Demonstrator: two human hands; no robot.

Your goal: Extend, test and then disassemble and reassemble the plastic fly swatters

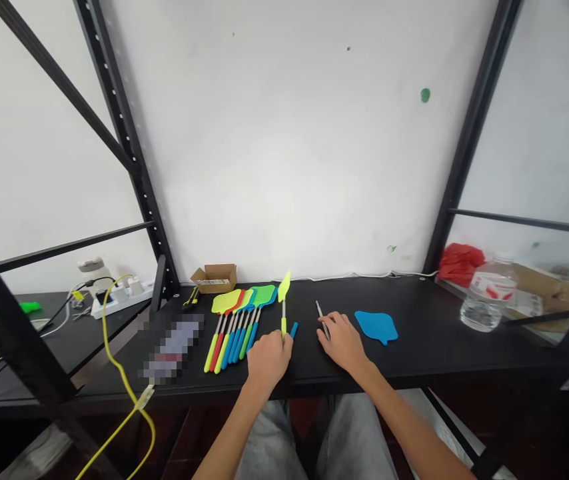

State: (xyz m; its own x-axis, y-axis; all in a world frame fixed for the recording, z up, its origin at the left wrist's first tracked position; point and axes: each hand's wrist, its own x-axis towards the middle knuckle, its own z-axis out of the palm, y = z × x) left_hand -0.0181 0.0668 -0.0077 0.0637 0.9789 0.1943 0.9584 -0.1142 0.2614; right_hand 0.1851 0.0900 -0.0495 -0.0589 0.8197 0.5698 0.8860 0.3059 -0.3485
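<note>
My left hand (267,360) is closed round the handle of a yellow fly swatter (284,288), whose head stands turned edge-on above the fingers. Just right of that hand lies a blue handle (294,329), its lower end partly hidden. With my right hand (343,341) I grip a thin metal rod (320,311) that points away from me over the black table. A loose blue swatter head (377,325) lies flat beyond the right wrist. Left of my left hand, several fly swatters (225,303) with yellow, red, blue and green handles rest side by side, heads overlapping.
An open cardboard box (215,279) and a yellow-black cutter (192,297) sit at the back left. A pixelated flat object (172,352) with a yellow cable (123,373) lies nearer. Black shelf posts (124,147) flank the table (429,347). Rightward stands a large water bottle (487,297).
</note>
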